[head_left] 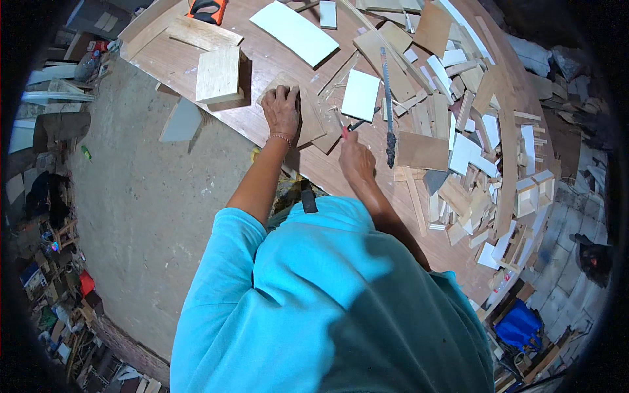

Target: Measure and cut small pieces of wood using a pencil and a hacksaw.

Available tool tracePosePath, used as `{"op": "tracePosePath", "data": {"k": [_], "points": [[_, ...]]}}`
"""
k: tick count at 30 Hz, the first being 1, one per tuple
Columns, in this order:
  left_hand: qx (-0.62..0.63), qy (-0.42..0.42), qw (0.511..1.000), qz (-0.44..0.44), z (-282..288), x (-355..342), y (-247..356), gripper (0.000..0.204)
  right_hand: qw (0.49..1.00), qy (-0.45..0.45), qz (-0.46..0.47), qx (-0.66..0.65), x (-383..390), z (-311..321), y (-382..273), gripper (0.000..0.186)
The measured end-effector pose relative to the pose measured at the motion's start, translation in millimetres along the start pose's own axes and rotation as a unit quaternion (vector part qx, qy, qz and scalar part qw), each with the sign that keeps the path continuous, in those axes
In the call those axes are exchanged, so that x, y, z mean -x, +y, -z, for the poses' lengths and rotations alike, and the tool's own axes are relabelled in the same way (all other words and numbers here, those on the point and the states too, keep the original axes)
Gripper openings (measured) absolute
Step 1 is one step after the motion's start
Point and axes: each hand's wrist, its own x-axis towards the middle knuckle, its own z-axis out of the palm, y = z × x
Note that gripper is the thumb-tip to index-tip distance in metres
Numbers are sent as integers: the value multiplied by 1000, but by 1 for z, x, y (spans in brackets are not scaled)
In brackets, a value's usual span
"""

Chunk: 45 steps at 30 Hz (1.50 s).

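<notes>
Person in a turquoise short-sleeved shirt [295,281] stood over a brown wood-grain tabletop [259,62]; both bare hands were in view, well inside its near edge.

Left hand [283,112]: back up, fingers bent and close together, resting on a flat brown wooden board [311,121]. Could not tell whether the fingertips gripped it. Beaded bracelet [281,135] at that wrist.

Right hand [358,159]: closed in a fist around a slim red-handled tool [344,131], tip toward the board's right side. Tip too small to identify.

The board lay flat near the tabletop's edge, between a pale, box-shaped wooden block [218,73] to the left and a small white rectangular panel [360,93] to the right. A larger white rectangular panel [295,33] lay beyond the left hand. Right of the small panel: a long, narrow, grey toothed blade [386,98], its near end dark and wrapped.

Far edge: a saw handle of orange and black plastic [208,10]. Right side: a loose heap of white and brown wooden offcuts [465,144], pieces overlapping at many angles. Grey concrete floor [151,209] showed left of the person.
</notes>
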Motion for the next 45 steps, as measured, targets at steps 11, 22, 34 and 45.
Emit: {"op": "tracePosePath", "data": {"k": [11, 22, 34, 45], "points": [[-45, 1, 998, 52, 5, -2, 9, 23, 966, 248, -40, 56, -27, 3, 57, 24], [-63, -29, 992, 104, -4, -16, 1, 22, 977, 186, -74, -68, -53, 19, 61, 17], [213, -29, 865, 454, 32, 25, 16, 47, 973, 148, 91, -149, -84, -15, -33, 20], [338, 49, 885, 316, 74, -56, -88, 19, 886, 48, 97, -450, -84, -24, -106, 16]]}}
